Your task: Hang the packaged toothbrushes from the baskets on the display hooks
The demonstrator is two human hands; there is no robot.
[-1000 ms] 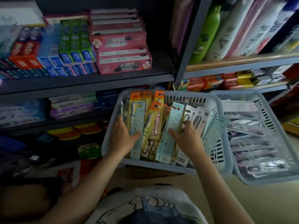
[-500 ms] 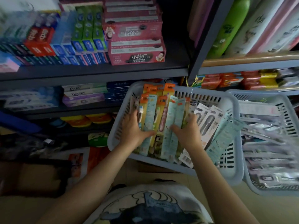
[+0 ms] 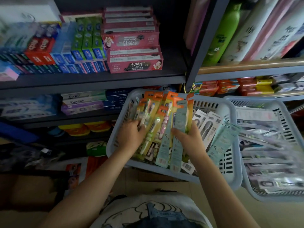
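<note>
Fingers buried, edges cropped, shelves smeared.

The left hand [image 3: 131, 137] sinks its fingertips behind the orange toothbrush packs [image 3: 153, 112], grip unclear; under the right hand [image 3: 187, 140] the teal packs [image 3: 178, 137] hide their print. Beyond that hand, the right basket [image 3: 294, 134] runs off-frame, its clear packets [image 3: 263, 155] blurred. The toothpaste boxes [image 3: 41, 51] up-left are smeared.
</note>
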